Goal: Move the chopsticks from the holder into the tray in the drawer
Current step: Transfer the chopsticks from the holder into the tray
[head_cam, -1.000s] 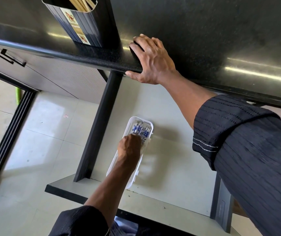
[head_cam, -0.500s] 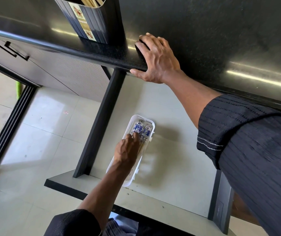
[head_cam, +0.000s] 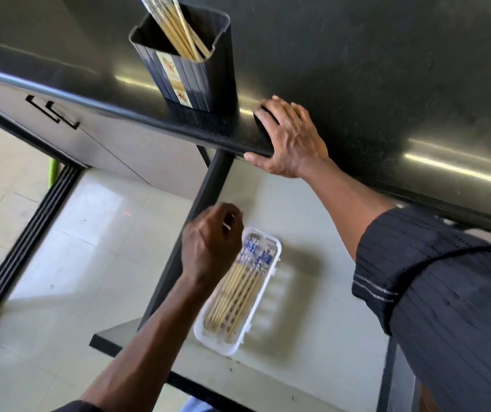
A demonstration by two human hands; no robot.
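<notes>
Looking down past the black countertop (head_cam: 357, 69), I see my right hand (head_cam: 290, 141) flat on its front edge, fingers spread over the top and thumb hooked along the lip, holding nothing. Below it the drawer (head_cam: 312, 337) stands open, pale inside with dark side rails. A white tray (head_cam: 271, 288) lies on the drawer floor, set at a slant, and several chopsticks (head_cam: 238, 289) rest lengthwise in it, side by side, their blue-patterned ends toward the countertop end of the tray. My left hand (head_cam: 210, 245) hangs above the tray's upper left corner, apart from the chopsticks below, fingers curled loosely inward; something small and pale shows near the fingertips, but the blur means I cannot tell whether anything is pinched there. Up on the countertop, a dark ribbed holder (head_cam: 190, 72) stands upright near the front edge, just left of my right hand, with a yellow label strip down its face. More chopsticks (head_cam: 175, 28) lean inside it, tips rising past the rim toward the top of the view. To the left, a grey cabinet front (head_cam: 95, 141) with a dark handle sits under the counter, and light floor tiles (head_cam: 74, 263) fill the lower left.
</notes>
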